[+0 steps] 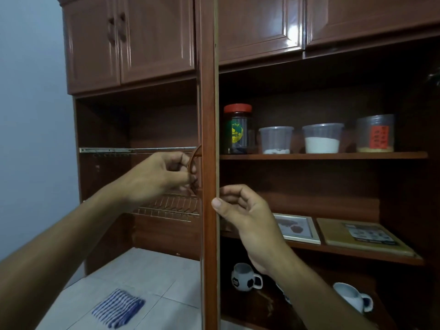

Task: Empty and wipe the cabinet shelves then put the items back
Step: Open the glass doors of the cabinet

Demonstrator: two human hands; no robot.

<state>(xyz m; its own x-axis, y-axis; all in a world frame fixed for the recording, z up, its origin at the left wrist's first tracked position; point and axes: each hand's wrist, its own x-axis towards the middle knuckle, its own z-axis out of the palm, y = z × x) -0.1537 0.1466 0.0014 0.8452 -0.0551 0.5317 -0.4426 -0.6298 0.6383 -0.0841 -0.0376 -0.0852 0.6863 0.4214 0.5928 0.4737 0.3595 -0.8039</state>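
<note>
- The brown wooden cabinet (157,39) fills the view, its upper doors closed and the compartments below them open.
- 1 tall door (209,115) stands swung out, seen edge-on down the middle.
- A pale tiled counter (147,270) lies at the lower left, under the left compartment.
- The left hand (157,177) has its fingers curled tight around the curved brown handle (193,160) on the door's left face.
- The right hand (247,215) pinches the door's edge, thumb on the front and fingers curled behind it.
- A wire dish rack (171,206) sits in the left compartment, partly hidden by the left hand.
- The top shelf (321,155) on the right carries 4 containers in a row: a dark jar (237,129) with a red lid at the left, then 3 clear plastic tubs (322,138), 2 holding white powder.
- The middle shelf (357,254) holds a picture frame (297,228) lying flat beside a flat brown board (362,235).
- A blue-and-white striped cloth (117,308) lies folded on the counter, well apart from both hands.
- Lowest on the right stand 2 mugs: a football-patterned mug (245,277) and a white mug (352,297).
</note>
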